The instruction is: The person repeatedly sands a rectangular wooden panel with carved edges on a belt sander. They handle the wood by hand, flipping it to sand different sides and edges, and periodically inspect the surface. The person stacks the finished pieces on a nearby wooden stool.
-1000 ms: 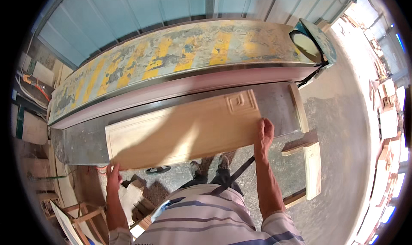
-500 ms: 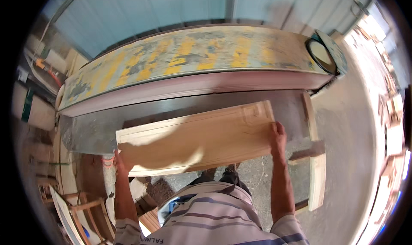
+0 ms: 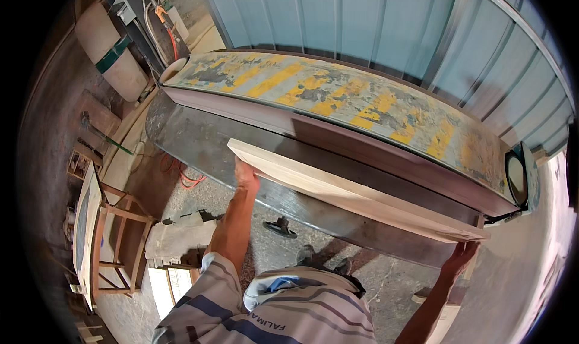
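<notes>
A pale wooden panel [image 3: 353,190] is held over the grey metal table [image 3: 193,130] of a long belt sander. It stands tipped up, with a long narrow edge showing, close to the pinkish sanding belt [image 3: 271,119]; whether they touch I cannot tell. My left hand [image 3: 245,174] grips the panel's left end, some fingers hidden behind it. At the opposite end, my right hand [image 3: 463,253] holds the lower corner from beneath. The moulded face seen earlier is out of sight.
Over the belt runs a worn cover [image 3: 319,91] with yellow stripes, ending at a round roller [image 3: 515,175] on the right. Behind is a blue corrugated wall [image 3: 338,18]. A wooden frame stand [image 3: 114,241], an orange cable [image 3: 181,170] and a black pedal-like piece [image 3: 279,227] lie around the floor.
The panel has gone from lying face up near my body to standing tilted on edge by the belt. Both hands moved with it, and my view has turned left.
</notes>
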The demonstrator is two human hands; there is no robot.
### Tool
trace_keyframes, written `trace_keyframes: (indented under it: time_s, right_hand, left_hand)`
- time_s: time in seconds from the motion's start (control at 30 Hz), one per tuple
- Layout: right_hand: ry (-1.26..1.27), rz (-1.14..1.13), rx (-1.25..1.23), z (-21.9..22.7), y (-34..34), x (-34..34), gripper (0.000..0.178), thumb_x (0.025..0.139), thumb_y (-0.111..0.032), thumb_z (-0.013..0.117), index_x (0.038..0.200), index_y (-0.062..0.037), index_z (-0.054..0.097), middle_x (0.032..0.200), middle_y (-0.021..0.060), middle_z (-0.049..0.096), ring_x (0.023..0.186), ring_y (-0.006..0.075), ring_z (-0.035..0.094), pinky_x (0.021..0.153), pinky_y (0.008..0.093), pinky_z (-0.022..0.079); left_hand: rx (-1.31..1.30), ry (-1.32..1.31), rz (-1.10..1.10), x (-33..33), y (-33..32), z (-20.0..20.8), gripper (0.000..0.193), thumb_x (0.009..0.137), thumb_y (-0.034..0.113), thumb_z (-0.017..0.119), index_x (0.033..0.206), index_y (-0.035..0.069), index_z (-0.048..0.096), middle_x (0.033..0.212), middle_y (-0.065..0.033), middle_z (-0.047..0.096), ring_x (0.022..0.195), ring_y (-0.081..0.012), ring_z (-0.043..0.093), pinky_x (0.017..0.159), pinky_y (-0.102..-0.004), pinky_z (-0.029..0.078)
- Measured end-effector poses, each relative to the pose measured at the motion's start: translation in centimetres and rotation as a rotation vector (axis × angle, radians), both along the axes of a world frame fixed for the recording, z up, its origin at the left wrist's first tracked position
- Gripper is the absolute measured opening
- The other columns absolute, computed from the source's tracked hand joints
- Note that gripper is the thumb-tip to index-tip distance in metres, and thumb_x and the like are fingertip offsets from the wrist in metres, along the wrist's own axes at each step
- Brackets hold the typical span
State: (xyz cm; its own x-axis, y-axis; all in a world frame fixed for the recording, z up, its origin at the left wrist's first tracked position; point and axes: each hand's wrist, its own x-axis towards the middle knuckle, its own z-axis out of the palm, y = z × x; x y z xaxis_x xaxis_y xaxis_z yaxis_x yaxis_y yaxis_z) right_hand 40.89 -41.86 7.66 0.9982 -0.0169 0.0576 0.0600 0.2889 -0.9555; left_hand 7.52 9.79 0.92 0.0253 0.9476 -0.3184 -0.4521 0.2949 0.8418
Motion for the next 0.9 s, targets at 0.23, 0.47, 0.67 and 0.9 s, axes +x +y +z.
trace_keyframes:
  time_s: [0.23,0.47,0.67,0.9]
  right_hand:
    - [0.037,-0.051,-0.041,-3.0,-6.4,2.4,0.031,0.091,-0.044,0.049,0.104,-0.016,0.052,0.096,-0.0023,0.053,0.088,0.0114,0.051,0.081,0.0305,0.039]
    - [0.076,-0.034,-0.279,4.1,-2.2,2.4,0.066,0.086,-0.054,0.05,0.13,-0.0051,0.044,0.12,0.0064,0.049,0.109,0.0159,0.045,0.094,0.0359,0.034]
    - [-0.022,0.002,-0.364,3.7,-1.1,3.6,0.048,0.089,-0.037,0.055,0.122,-0.0027,0.053,0.11,0.0026,0.058,0.101,0.0114,0.05,0.087,0.0264,0.039]
    - [-0.025,-0.065,-0.26,3.1,-1.8,1.4,0.047,0.094,-0.042,0.042,0.114,-0.0027,0.057,0.112,0.0062,0.054,0.105,0.0169,0.047,0.091,0.0335,0.037]
  left_hand:
    - [-0.014,-0.103,-0.218,0.1,-1.5,-5.3,0.057,0.093,0.049,0.034,0.128,0.005,0.042,0.131,-0.0117,0.046,0.117,-0.0272,0.045,0.1,-0.0409,0.034]
    - [0.148,-0.006,-0.266,-1.3,3.7,-5.2,0.033,0.094,0.037,0.039,0.103,0.011,0.057,0.09,-0.003,0.062,0.074,-0.0112,0.054,0.061,-0.0243,0.041]
    - [0.067,0.066,-0.238,-4.3,5.4,-6.0,0.04,0.091,0.045,0.045,0.106,0.009,0.056,0.096,-0.001,0.062,0.084,-0.0122,0.057,0.073,-0.0279,0.045]
    - [0.137,0.058,-0.193,-3.4,-4.3,9.7,0.08,0.085,0.065,0.041,0.134,0.003,0.031,0.135,-0.0102,0.038,0.125,-0.0247,0.035,0.105,-0.0399,0.022]
